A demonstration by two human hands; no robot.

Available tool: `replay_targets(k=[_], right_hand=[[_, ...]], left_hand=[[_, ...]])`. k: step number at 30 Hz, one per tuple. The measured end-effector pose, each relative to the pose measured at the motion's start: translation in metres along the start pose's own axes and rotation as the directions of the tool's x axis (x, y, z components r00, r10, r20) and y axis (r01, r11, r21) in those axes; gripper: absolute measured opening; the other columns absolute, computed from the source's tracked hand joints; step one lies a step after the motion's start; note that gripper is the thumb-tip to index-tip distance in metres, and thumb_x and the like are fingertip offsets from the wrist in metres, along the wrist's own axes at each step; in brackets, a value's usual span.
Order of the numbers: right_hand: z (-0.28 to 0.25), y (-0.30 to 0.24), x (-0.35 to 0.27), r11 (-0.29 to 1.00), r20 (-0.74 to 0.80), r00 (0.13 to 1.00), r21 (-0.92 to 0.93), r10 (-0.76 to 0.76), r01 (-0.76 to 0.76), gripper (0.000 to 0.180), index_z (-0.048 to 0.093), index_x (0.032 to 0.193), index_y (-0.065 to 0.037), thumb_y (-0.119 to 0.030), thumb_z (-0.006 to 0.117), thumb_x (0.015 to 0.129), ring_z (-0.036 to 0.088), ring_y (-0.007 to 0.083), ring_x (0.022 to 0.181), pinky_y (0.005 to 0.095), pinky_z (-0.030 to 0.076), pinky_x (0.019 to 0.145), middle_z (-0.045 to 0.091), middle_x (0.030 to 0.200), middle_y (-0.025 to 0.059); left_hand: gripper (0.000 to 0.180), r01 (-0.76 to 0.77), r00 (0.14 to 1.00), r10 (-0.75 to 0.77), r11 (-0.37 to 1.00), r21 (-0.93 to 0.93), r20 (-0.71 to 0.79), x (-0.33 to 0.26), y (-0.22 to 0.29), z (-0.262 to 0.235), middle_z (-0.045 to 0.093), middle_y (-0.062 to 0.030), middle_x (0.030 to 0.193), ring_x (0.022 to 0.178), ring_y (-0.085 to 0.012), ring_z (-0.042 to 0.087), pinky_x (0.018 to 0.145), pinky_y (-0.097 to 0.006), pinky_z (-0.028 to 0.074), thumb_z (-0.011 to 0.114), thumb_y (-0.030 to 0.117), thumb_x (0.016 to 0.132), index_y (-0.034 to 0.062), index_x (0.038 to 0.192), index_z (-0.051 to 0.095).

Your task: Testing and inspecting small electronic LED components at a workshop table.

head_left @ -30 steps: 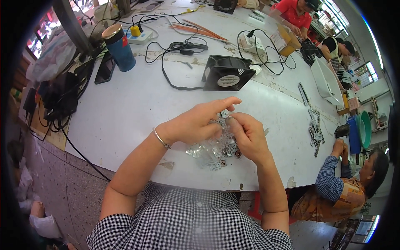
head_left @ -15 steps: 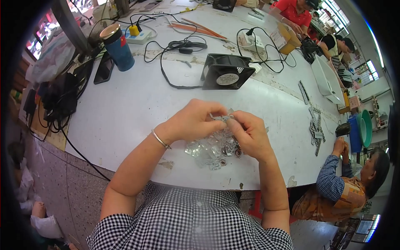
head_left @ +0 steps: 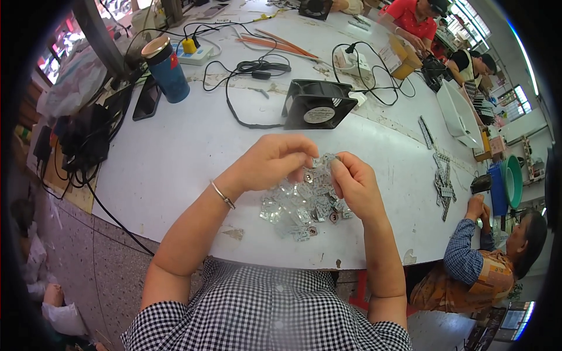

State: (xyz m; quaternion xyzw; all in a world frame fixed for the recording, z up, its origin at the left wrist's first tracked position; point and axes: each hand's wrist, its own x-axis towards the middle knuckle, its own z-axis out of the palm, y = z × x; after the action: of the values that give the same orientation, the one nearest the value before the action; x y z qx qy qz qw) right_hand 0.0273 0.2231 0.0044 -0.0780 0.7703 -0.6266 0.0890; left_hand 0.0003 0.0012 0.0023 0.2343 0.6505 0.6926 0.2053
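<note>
A heap of small clear and silvery flat pieces lies on the white table in front of me, some with round brown-rimmed marks. Above its far left edge, my left hand is closed, thumb near the curled index finger; what lies between them is too small to make out. My right hand pinches a small clear, silvery piece between thumb and index finger at the heap's far right edge. The two hands are a short gap apart, and the right one partly hides the heap.
Beyond my hands stands a black square fan with its cable. A blue tumbler, phone and power strip are at the far left. Linked metal strips lie right, near a co-worker. Other people sit at the far right.
My hands have moved slightly apart; they were together over a small piece before. More of the heap between them now shows.
</note>
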Motion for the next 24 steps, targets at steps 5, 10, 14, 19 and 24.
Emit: replay_targets(k=[5,10,14,19,24], right_hand=[[0.007,0.005,0.002,0.975,-0.038,0.994,-0.202,-0.103,0.094,0.017,0.059,0.089,-0.002,-0.015,0.054,0.099,0.042,0.0030,0.059,0.0224,0.035,0.052,0.049,0.067,-0.0047],[0.009,0.005,0.003,0.941,-0.053,0.982,-0.300,-0.182,0.158,0.016,0.060,0.089,0.001,-0.012,0.055,0.097,0.042,0.0046,0.063,0.0246,0.035,0.055,0.050,0.068,-0.0033],[0.006,0.004,0.004,0.937,-0.027,0.984,-0.312,-0.177,0.160,0.016,0.061,0.088,0.002,-0.011,0.056,0.096,0.042,0.0056,0.064,0.0252,0.036,0.056,0.051,0.068,-0.0022],[0.006,0.003,0.004,0.927,-0.023,0.982,-0.335,-0.187,0.169,0.016,0.061,0.088,0.002,-0.011,0.056,0.096,0.044,0.0074,0.065,0.0267,0.038,0.058,0.052,0.068,0.0002],[0.006,0.004,0.005,0.884,-0.015,0.968,-0.409,-0.252,0.224,0.016,0.059,0.086,0.002,-0.011,0.056,0.095,0.044,0.0092,0.064,0.0277,0.039,0.059,0.052,0.068,0.0029]], left_hand=[[0.022,-0.323,0.839,0.531,0.666,0.672,-0.123,0.006,-0.019,0.012,0.066,-0.0114,0.086,0.069,-0.0196,0.064,0.064,-0.030,0.052,0.061,0.001,0.090,0.0012,0.111,0.065],[0.028,-0.316,0.871,0.490,0.541,0.779,0.013,0.004,-0.012,0.013,0.063,-0.0122,0.081,0.068,-0.0280,0.062,0.062,-0.036,0.051,0.069,0.004,0.083,0.0022,0.111,0.066],[0.029,-0.316,0.873,0.487,0.503,0.805,0.038,0.003,-0.010,0.012,0.064,-0.0122,0.082,0.068,-0.0278,0.063,0.062,-0.036,0.051,0.071,0.003,0.080,0.0024,0.109,0.066],[0.030,-0.325,0.873,0.482,0.460,0.826,0.075,0.005,-0.011,0.012,0.066,-0.0123,0.084,0.070,-0.0280,0.065,0.062,-0.036,0.053,0.072,0.003,0.078,0.0020,0.107,0.066],[0.027,-0.349,0.848,0.517,0.381,0.856,0.116,0.006,-0.014,0.009,0.066,-0.0115,0.082,0.069,-0.0277,0.064,0.060,-0.036,0.053,0.071,0.002,0.077,0.0019,0.104,0.066]])
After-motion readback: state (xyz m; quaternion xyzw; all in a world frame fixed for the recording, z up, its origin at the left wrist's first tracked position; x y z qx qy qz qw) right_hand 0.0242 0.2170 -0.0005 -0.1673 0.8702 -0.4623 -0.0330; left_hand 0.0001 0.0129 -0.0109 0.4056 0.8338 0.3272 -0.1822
